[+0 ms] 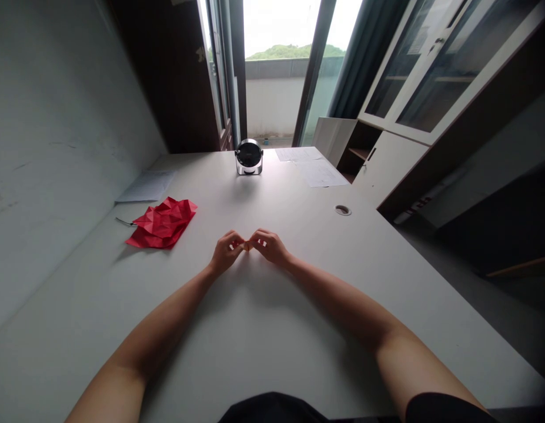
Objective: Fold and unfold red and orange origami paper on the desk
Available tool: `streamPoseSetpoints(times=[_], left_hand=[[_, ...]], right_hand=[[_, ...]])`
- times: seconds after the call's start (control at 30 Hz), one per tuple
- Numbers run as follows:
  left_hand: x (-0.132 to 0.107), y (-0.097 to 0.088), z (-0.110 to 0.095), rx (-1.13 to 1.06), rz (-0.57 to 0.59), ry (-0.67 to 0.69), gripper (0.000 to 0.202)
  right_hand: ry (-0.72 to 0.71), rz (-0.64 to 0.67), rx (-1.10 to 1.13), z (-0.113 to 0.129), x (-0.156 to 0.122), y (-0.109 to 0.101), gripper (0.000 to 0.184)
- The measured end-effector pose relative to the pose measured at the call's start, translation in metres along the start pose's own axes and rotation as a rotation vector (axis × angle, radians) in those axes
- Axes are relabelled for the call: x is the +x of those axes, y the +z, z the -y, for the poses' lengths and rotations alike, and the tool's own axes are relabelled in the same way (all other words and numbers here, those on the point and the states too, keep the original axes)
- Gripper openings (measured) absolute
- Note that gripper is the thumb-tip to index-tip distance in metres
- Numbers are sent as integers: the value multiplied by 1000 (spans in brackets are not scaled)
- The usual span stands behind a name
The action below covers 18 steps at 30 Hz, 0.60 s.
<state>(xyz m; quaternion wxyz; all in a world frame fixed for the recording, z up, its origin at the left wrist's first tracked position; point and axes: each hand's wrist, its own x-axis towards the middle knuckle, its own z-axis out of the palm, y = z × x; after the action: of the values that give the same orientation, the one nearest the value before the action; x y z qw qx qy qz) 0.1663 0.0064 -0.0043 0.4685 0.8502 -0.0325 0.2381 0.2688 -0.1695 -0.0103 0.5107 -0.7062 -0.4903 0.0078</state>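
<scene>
Both hands meet over the middle of the white table (272, 329), fingertips almost touching. Between them is a small orange-yellow piece, perhaps folded paper (248, 246), mostly covered by the fingers. My left hand (227, 249) pinches its left side, and my right hand (271, 245) pinches the right side. Some red shows between the fingers of each hand; I cannot make out whether it belongs to the same piece. To the left of my hands lies a creased sheet of red paper (164, 223), its surface full of raised folds.
A round black device on a metal stand (248, 157) stands at the table's far side. Papers lie at the back right (323, 174) and by the left wall (146, 186). A dark thin object (124, 221) pokes out beside the red paper. A cable hole (343, 210) is at right.
</scene>
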Motion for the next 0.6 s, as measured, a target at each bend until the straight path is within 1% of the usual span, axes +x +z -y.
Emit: streamPoseSetpoints(times=[0.17, 0.27, 0.43, 0.6], left_hand=[[-1, 0, 2, 5, -5, -3, 9], [-1, 1, 4, -6, -38, -20, 8], [1, 2, 10, -36, -125, -112, 7], [2, 5, 23, -182, -207, -220, 14]], right_hand=[[-2, -12, 2, 0, 0, -1, 23], [18, -20, 13, -5, 0, -1, 22], [91, -101, 41, -15, 1, 1, 17], [181, -139, 76, -17, 3, 1, 8]])
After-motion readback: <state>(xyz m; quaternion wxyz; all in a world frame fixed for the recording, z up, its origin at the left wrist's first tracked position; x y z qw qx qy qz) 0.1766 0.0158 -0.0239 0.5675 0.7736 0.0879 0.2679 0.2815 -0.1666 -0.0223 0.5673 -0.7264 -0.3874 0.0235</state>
